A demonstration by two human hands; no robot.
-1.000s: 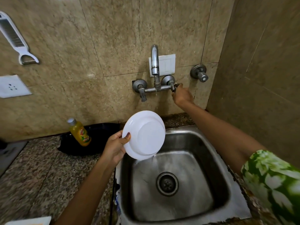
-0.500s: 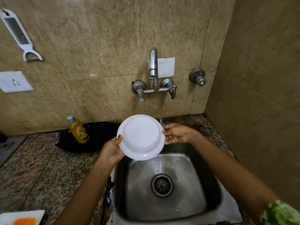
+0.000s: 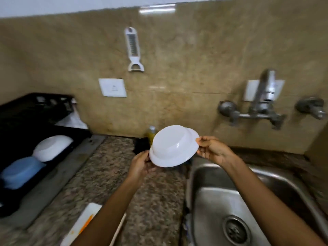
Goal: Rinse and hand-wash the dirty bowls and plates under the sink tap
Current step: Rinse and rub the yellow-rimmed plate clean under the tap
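Observation:
I hold a white bowl upside down over the granite counter, just left of the steel sink. My left hand grips its near left rim from below. My right hand pinches the right rim. The wall tap sits up to the right with no water visible. A white square plate with orange smears lies on the counter near the bottom edge, partly behind my left forearm.
A black dish rack at the left holds an upturned white bowl and a blue bowl. A yellow soap bottle stands behind the held bowl. A white peeler and a wall socket are on the tiled wall.
My right hand left the tap handle and took the bowl's right rim. The bowl moved from over the sink leftward to above the counter, and my view swung left to the dish rack.

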